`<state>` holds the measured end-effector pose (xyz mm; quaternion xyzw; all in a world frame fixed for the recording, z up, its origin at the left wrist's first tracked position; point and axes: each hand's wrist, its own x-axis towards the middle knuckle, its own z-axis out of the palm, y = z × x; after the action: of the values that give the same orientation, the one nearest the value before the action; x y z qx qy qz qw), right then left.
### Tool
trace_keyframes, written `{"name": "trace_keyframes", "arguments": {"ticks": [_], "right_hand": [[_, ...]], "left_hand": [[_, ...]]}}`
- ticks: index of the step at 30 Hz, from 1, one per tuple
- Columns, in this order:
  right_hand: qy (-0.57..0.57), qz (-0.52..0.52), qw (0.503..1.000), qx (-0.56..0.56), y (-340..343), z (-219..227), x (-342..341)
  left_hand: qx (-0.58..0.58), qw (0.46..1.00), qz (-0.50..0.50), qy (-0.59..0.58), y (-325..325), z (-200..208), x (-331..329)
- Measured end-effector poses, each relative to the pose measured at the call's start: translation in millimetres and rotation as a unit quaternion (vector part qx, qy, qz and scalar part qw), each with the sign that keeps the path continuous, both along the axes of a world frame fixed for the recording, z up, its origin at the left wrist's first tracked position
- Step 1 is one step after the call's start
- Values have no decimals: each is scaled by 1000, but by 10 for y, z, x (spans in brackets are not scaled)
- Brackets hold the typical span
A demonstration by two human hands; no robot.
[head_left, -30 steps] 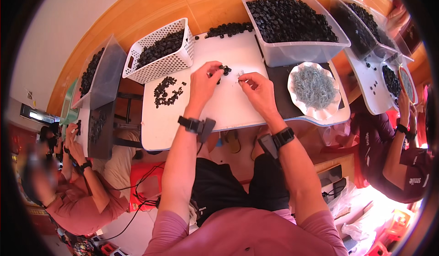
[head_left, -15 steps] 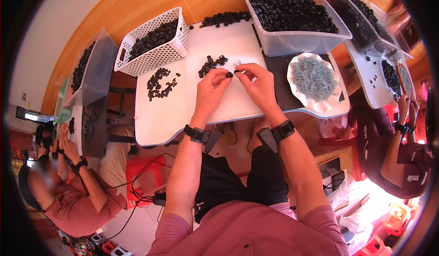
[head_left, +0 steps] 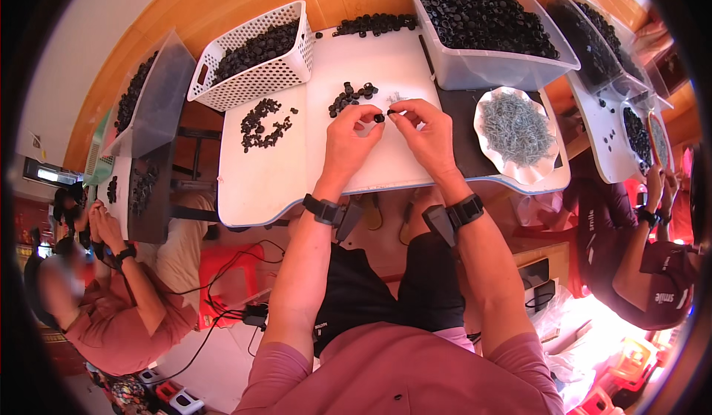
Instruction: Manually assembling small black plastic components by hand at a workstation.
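Note:
Over the front of the white table (head_left: 282, 181), my left hand (head_left: 347, 144) pinches a small black round cap (head_left: 379, 118) between thumb and fingertips. Close beside it, my right hand (head_left: 428, 139) pinches another small black piece (head_left: 391, 112); its exact kind is too small to tell. The two pieces sit almost tip to tip, with a narrow gap between them. Just beyond my left hand lies a pile of black caps (head_left: 351, 97). A few thin silvery pins (head_left: 397, 97) lie behind my right fingertips. Smaller black parts (head_left: 261, 129) are spread to the left.
A white perforated basket (head_left: 215, 97) and a clear bin (head_left: 482, 70), both full of black parts, stand at the back. A scalloped white dish (head_left: 512, 172) of silvery pins rests on a black mat (head_left: 460, 129) at right. People work at tables on both sides.
The whole view has shifted slightly, so the table and containers sit a little differently in it. Both hands keep their pinches; the right-hand piece still faces the left-hand cap.

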<state>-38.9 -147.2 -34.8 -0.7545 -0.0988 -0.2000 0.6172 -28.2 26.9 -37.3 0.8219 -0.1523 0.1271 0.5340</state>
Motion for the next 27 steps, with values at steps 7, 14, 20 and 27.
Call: {"name": "trace_keyframes", "arguments": {"ticks": [7,14,20,27], "right_hand": [[-10,-8,999,-36,30,20,-27],[-24,1,998,-64,35,-10,-11],[-27,5,996,-79,39,9,-17],[-22,4,994,-105,55,27,-9]], "left_hand": [[21,999,6,-33,-11,-45,-4],[38,998,12,-45,-19,-14,-31],[41,997,5,-58,-25,-2,-29],[45,998,11,-48,-28,-2,-24]]}}
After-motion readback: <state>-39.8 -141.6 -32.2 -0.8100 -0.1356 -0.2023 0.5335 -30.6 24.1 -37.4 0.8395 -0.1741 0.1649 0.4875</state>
